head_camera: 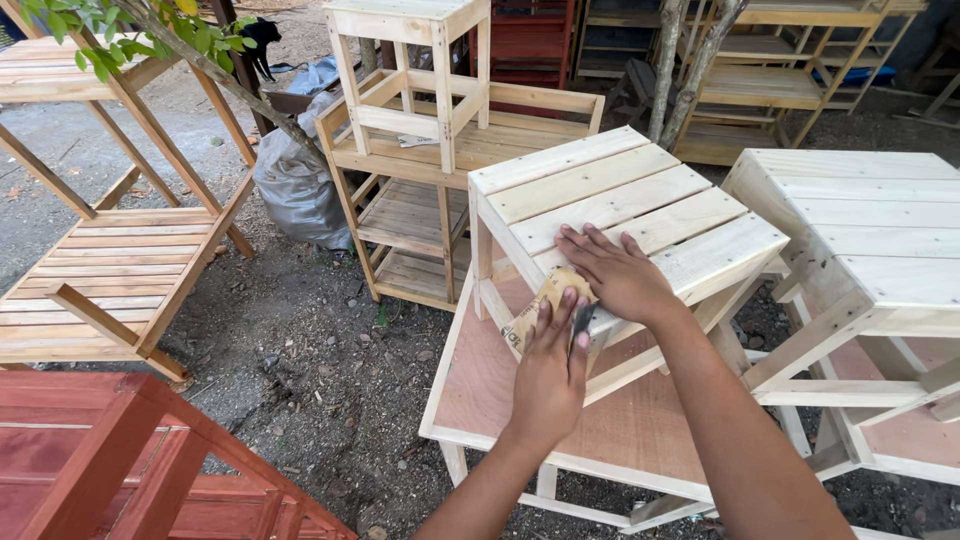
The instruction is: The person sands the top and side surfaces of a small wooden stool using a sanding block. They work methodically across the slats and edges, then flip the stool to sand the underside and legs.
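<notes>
Site is presenting as an outdoor carpentry yard. Unfinished slatted stools point(620, 215) are standing under the hands, bare wooden shelving racks point(420, 200) are crowding beyond them, red-painted frames point(130, 460) are lying to their left, all on dirt ground point(320, 370).
</notes>
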A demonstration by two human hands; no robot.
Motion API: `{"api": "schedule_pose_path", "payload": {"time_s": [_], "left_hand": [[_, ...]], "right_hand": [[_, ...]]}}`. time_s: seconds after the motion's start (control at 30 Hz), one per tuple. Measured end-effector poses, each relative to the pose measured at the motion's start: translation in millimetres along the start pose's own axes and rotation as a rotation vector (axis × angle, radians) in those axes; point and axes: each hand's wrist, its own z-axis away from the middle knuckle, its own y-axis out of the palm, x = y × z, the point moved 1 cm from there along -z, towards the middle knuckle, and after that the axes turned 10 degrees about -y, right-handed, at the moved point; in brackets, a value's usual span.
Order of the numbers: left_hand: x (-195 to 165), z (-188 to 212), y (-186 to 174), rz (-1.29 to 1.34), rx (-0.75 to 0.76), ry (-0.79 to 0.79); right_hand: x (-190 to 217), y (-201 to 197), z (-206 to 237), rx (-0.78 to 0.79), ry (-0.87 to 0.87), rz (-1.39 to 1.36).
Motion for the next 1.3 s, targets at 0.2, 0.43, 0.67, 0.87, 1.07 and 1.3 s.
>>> {"api": "schedule_pose_path", "payload": {"time_s": [0.2, 0.43, 0.67, 0.87, 1.07, 1.3], "left_hand": [[-4, 5, -1, -0.169, 0.059, 0.083], [1, 2, -11, 0.113, 0.027, 0.038], [13, 0, -59, 0.219, -0.113, -0.420], [20, -29, 13, 0.206, -0.280, 0.185], [41, -85, 40, 0.816, -0.169, -0.222], [33, -54, 50, 0.842, -0.194, -0.065]], "right_hand": [[1, 0, -1, 0.045, 0.027, -0.013], [4, -2, 0, 0.039, 0.040, -0.005], [10, -4, -2, 0.099, 0.097, 0.011], [9, -6, -1, 0.080, 0.080, 0.006], [8, -7, 1, 0.080, 0.083, -0.018], [8, -6, 1, 0.068, 0.093, -0.014]]}}
